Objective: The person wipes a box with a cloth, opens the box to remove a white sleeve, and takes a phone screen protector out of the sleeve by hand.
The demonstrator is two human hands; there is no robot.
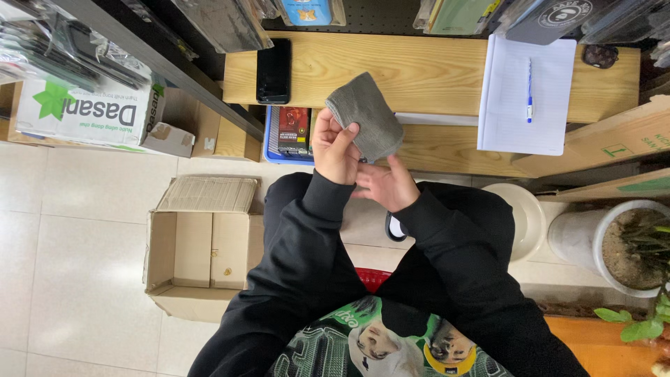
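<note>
My left hand (335, 148) grips a folded grey cloth (366, 115) by its lower edge and holds it upright in front of a wooden shelf (433, 70). Just below and to the right, my right hand (387, 183) touches the cloth's bottom edge with its fingertips. Both arms are in black sleeves. My knees in black trousers are below the hands.
A black phone (273, 70) lies on the wooden shelf, and a notepad (527, 94) with a blue pen (529, 91) sits at its right. An open cardboard box (202, 248) stands on the tiled floor at left. A blue tray (289, 132) with packets sits under the shelf. A white plant pot (614, 244) stands at right.
</note>
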